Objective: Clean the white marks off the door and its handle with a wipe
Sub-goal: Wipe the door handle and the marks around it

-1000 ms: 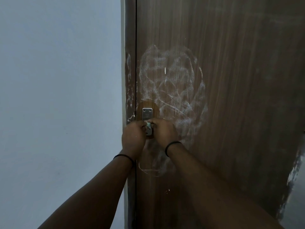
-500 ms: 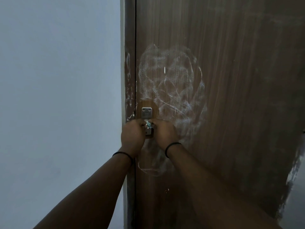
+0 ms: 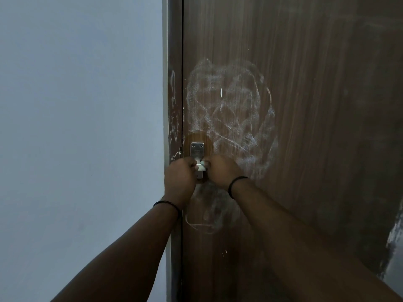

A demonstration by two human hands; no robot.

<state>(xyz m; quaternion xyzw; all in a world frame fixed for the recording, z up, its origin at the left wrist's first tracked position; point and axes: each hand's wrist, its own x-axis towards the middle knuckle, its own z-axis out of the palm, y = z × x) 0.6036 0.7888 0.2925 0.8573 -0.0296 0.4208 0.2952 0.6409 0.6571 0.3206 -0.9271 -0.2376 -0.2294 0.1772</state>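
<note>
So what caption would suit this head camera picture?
Both hands, left hand and right hand, work a pale wipe at the metal handle below white marks on the brown door.

I see both hands crowded at the handle [image 3: 197,159] on the door [image 3: 305,127]: my left hand [image 3: 180,177] covers its left side, my right hand [image 3: 222,171] its right, with only a narrow gap between the knuckles where a bit of pale wipe [image 3: 201,165] shows. Above the hands, the handle's plate is uncovered and reachable. The smeared marks [image 3: 229,110] above and right of the handle lie on flat door face with nothing in front of them. The lower marks sit between my forearms, partly hidden by them. Left of the handle, the frame [image 3: 174,94] runs along the door edge, with the wall [image 3: 76,127] beyond it.
</note>
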